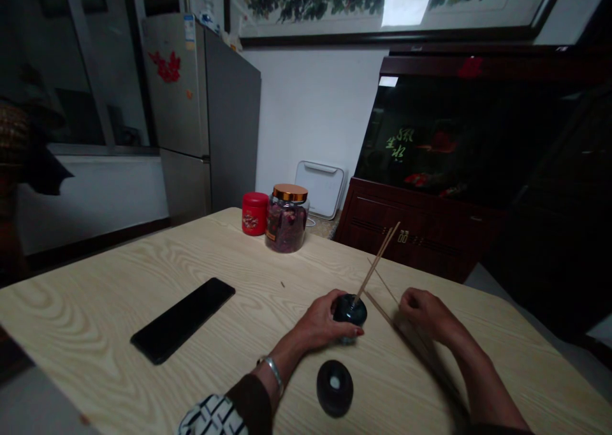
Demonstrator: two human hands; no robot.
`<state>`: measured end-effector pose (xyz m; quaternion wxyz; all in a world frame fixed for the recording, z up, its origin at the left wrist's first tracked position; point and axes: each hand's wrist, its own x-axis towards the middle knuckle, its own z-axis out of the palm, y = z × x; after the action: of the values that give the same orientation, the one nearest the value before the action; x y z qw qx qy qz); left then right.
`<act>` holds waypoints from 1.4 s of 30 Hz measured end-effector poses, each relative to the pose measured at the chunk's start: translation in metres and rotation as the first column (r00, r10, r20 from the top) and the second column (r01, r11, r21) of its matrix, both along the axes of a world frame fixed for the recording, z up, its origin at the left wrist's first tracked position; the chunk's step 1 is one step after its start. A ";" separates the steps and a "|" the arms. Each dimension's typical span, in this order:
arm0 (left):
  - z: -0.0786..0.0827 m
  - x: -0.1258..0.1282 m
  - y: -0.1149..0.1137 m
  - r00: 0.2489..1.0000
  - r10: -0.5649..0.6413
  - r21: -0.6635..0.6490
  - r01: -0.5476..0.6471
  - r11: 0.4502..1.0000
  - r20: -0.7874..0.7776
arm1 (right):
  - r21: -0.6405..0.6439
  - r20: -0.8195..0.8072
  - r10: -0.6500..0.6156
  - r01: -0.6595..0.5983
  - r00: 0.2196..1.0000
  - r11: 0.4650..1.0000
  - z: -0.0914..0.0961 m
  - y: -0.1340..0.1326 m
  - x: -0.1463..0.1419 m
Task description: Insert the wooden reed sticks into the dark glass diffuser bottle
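Note:
My left hand [318,323] is wrapped round a small dark glass bottle [350,309], which rests on the wooden table. Several thin reed sticks [377,263] lean out of its neck, tilted up and to the right. To the right of the bottle, my right hand [428,314] is closed with the fingertips together on a thin stick [382,280] that points up and left. Below that hand, a long brown strip [406,342], blurred, runs along the table toward me. Close in front of the bottle is a dark round cap [335,388] with a pale centre.
A long black phone-like slab [183,320] lies on the table at left. At the far edge stand a red canister [255,213] and a glass jar [285,224] of dried flowers with a copper lid. Beyond are a fridge [179,103] and a fish tank [430,141].

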<state>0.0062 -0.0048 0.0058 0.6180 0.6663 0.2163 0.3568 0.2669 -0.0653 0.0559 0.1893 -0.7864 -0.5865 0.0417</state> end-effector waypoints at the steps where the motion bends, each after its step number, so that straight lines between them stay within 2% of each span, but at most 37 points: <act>1: 0.000 0.000 0.000 1.000 -0.001 -0.003 0.001 1.000 0.000 | 0.045 -0.057 0.023 -0.021 0.998 0.999 0.005 0.000 0.000; 4: 0.001 0.000 0.000 1.000 0.003 0.006 -0.003 1.000 -0.008 | 0.261 -0.341 0.129 -0.038 0.931 0.965 0.023 -0.003 -0.004; 8: 0.004 -0.002 -0.001 0.999 0.023 0.032 -0.022 0.999 -0.027 | 0.471 -0.632 0.198 0.169 0.749 0.865 0.051 -0.013 -0.020; 12: 0.006 -0.003 -0.003 0.998 0.041 0.040 -0.039 0.998 -0.056 | 0.566 -0.764 0.336 0.320 0.552 0.760 0.070 -0.021 -0.038; 14: 0.007 -0.003 -0.003 0.998 0.033 0.035 -0.032 0.999 -0.048 | 0.589 -0.774 0.384 0.349 0.504 0.729 0.074 -0.022 -0.045; 18: 0.005 -0.003 -0.003 0.999 0.018 0.017 -0.018 1.000 -0.030 | 0.634 -0.734 0.416 0.322 0.538 0.703 0.072 -0.020 -0.057; 23: 0.000 -0.001 -0.001 1.000 0.016 0.017 -0.015 1.000 -0.018 | 0.649 -0.667 0.397 0.231 0.630 0.725 0.064 -0.015 -0.067; 26: -0.001 -0.001 0.000 1.000 0.003 0.006 -0.003 1.000 -0.005 | 0.651 -0.642 0.399 0.192 0.655 0.734 0.060 -0.012 -0.071; 31: 0.001 -0.002 -0.001 1.000 0.010 0.014 -0.010 1.000 -0.007 | 0.626 -0.641 0.407 0.136 0.651 0.768 0.054 -0.007 -0.076; 37: 0.002 -0.002 -0.001 0.999 0.033 0.045 -0.031 0.999 -0.029 | 0.540 -0.672 0.397 0.047 0.625 0.840 0.046 -0.004 -0.085; 42: 0.000 -0.002 0.000 0.998 0.043 0.062 -0.040 0.997 -0.036 | 0.480 -0.693 0.400 -0.030 0.600 0.877 0.040 -0.002 -0.088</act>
<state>0.0046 -0.0044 0.0057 0.5853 0.6871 0.2306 0.3635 0.1785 -0.0672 0.0961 0.5806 -0.5516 -0.5339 0.2714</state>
